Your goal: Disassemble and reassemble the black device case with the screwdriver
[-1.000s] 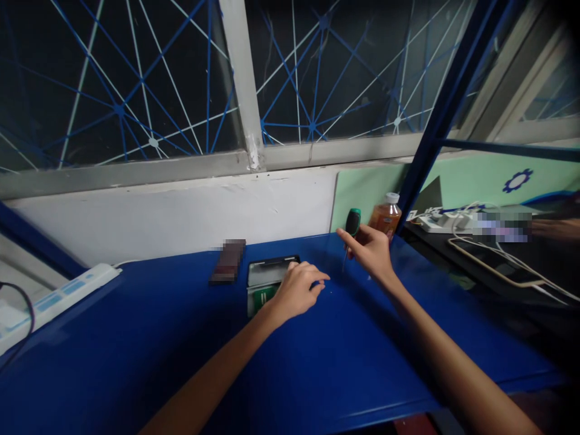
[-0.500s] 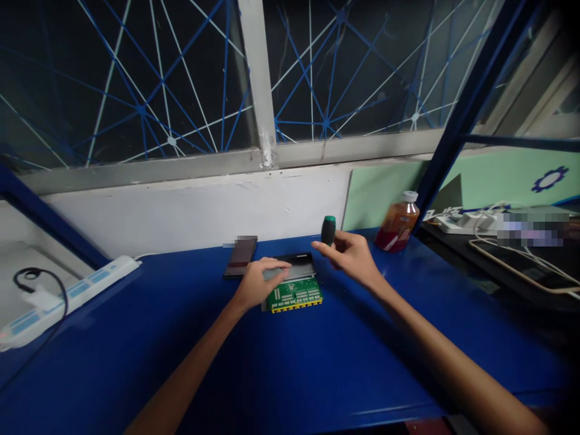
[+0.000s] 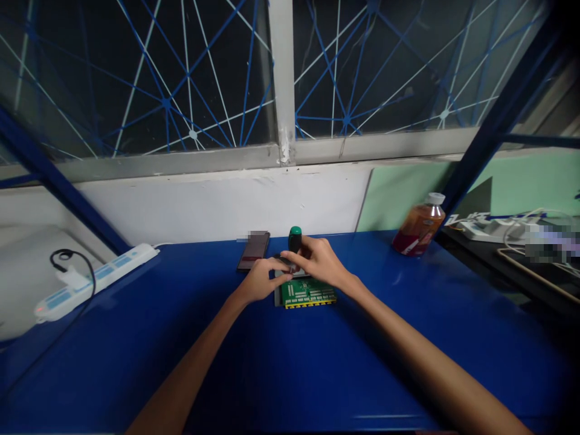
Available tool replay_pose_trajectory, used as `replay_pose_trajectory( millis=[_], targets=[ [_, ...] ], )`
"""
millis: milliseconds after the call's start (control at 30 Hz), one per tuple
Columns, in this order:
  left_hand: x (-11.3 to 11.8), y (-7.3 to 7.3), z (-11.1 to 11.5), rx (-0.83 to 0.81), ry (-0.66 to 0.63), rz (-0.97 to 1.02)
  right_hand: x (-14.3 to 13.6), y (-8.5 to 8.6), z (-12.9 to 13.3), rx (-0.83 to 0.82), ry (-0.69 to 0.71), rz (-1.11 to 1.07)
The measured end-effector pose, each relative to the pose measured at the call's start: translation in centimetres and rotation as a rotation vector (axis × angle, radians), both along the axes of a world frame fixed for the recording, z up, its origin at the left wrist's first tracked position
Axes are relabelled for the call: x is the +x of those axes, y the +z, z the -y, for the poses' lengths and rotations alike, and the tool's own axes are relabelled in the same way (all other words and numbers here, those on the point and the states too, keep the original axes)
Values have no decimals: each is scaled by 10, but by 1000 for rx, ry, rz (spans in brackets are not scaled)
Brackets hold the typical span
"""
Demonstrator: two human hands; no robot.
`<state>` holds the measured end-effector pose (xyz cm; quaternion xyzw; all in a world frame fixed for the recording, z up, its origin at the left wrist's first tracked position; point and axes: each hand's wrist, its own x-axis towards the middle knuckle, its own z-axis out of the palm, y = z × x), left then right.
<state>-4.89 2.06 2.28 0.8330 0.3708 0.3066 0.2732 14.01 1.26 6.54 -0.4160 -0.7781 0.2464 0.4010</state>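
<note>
My right hand (image 3: 322, 261) grips a screwdriver (image 3: 295, 239) by its black handle with a green end. The tool stands about upright over the back-left part of a green circuit board (image 3: 312, 291). A yellow strip runs along the board's front edge, and a dark grey casing lies behind it, mostly covered by my hands. My left hand (image 3: 260, 281) is at the board's left side, thumb and fingertips drawn close together around the screwdriver's lower end. Whatever small thing may be between those fingertips cannot be made out.
A dark phone (image 3: 254, 251) lies behind my left hand. At the left is a white power strip (image 3: 102, 279) with a black cable plugged in. A bottle of reddish drink (image 3: 419, 226) stands at the back right, near a blue frame post (image 3: 475, 151). White cables (image 3: 521, 238) lie beyond it.
My right hand has moved left and brought the screwdriver over to my left fingertips at the board. My left fingers have drawn together. The view has swung slightly left.
</note>
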Motion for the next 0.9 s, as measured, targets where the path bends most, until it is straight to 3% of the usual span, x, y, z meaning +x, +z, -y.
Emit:
replay_pose_trajectory(
  millis=[300,900],
  targets=[
    [-2,-5,-3,15,14,-61,-2,-12,-3,28,-14,37],
    [-1,-5,-2,21,13,-29,-3,-11,-1,15,6,50]
  ],
)
